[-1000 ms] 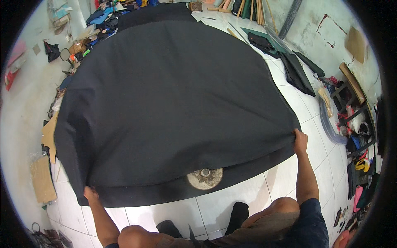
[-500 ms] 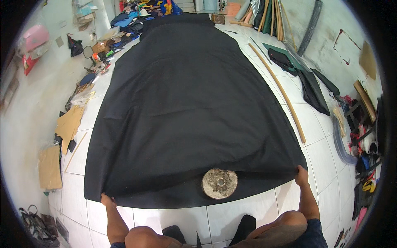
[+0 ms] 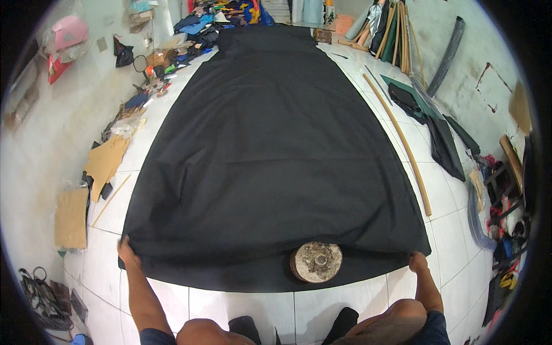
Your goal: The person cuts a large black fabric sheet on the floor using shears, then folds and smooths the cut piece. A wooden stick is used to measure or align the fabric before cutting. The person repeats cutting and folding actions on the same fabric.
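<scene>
Reaching down to the near end of a black cloth (image 3: 270, 126), the person has one bare hand toward each side of it. The cloth lies on the white tiled floor (image 3: 259, 305), running away from the feet (image 3: 245, 329) to the far end of the room, with creases across its middle and left side.

The right hand (image 3: 419, 263) is at the near right corner, its fingers apparently pinching the edge. The left hand (image 3: 129, 253) is at the near left edge, touching it or just beside it; blur hides its fingertips, so I cannot tell whether they press together on the cloth.

Between the hands, nearer the right, a worn round block (image 3: 317, 262) sits on the dark strip along the near end, a fold of cloth rising just behind it. A wooden pole (image 3: 409, 150) lies on the tiles beside the right edge, apart from the cloth.

The step in hand looks like straightening and spreading this end. The next move seems to call for a firm hold on both sides, an even pull that smooths the creases, and care that the cloth does not snag on the block.
</scene>
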